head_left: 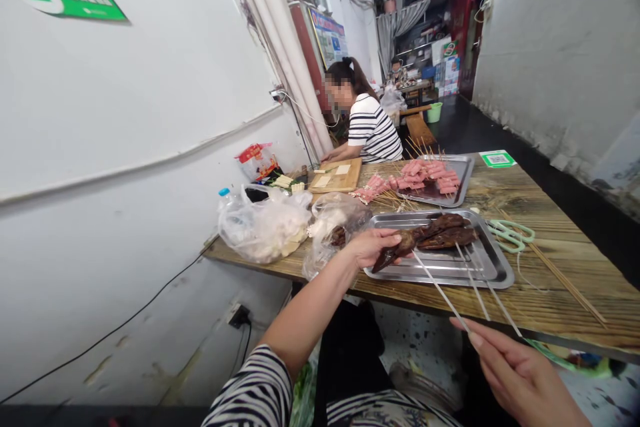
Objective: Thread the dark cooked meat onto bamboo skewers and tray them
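My left hand (376,248) is closed around a dark brown, glossy piece of meat (387,257) over the near left part of a metal tray (493,275). Between the fingers of my right hand (520,370) is the lower end of a thin pale skewer (443,293). That skewer slants up to the meat in my left hand; how deep its tip sits is hidden. More dark brown meat pieces (447,235) lie on the tray, with other pale skewers (473,283) reaching out over its near edge.
Clear plastic bags (265,223) stand at the left. Behind are a cutting board (343,177) and a second tray (463,180) of pink skewered pieces (425,173). Green-handled scissors (513,235) and loose bamboo skewers (565,283) lie right. A person in stripes (373,127) sits across.
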Available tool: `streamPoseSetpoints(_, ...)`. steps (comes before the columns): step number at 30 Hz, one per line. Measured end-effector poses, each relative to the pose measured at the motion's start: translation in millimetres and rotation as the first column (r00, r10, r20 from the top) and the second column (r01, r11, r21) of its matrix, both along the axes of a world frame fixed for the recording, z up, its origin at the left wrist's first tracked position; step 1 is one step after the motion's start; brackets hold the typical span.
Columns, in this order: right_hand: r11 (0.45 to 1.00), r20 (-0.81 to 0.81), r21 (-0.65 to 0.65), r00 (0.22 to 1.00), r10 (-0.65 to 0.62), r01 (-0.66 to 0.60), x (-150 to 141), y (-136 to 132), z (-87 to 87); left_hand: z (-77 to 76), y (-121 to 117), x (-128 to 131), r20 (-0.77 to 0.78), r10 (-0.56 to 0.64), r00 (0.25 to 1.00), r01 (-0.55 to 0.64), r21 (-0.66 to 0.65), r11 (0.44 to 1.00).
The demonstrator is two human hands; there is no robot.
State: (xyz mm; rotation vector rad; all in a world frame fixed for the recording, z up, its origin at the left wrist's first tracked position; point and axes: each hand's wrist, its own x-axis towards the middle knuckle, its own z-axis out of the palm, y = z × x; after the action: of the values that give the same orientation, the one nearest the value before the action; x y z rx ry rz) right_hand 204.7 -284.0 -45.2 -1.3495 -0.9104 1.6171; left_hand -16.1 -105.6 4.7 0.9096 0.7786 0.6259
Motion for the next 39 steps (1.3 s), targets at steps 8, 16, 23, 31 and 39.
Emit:
streamPoseSetpoints(8, 0.999, -0.003, -0.04, 1.0, -0.01, 0.01, -1.8, 1.1, 7.9, -2.2, -1.4, 0.7, -0.025, 0.007, 1.0, -0.007, 0.015, 1.0)
streamPoseSetpoints(16, 0.999, 0.021, -0.033, 1.0, 0.006, -0.005, -1.7, 2.7, 8.5, -2.6, -5.0, 3.0, -0.063, 0.055, 0.996, -0.049, 0.089, 0.995)
streamPoseSetpoints(23, 0.999, 0.011, -0.004, 0.999, 0.045, -0.045, -2.6, 0.6, 5.6, -1.1, -5.8, 2.5, -0.049, 0.04, 0.998, -0.037, 0.066, 0.997)
streamPoseSetpoints(31, 0.998, 0.012, 0.041, 0.999, -0.042, 0.042, 0.1, -1.9, 4.5, 0.7, -2.5, 3.3, -0.03, 0.059, 0.998, -0.059, 0.013, 0.998)
streamPoseSetpoints(39, 0.998, 0.074, 0.065, 0.997, -0.029, 0.024, -1.8, -1.7, 4.7, 3.9, -5.5, 2.5, 0.011, 0.055, 0.998, -0.054, -0.081, 0.995)
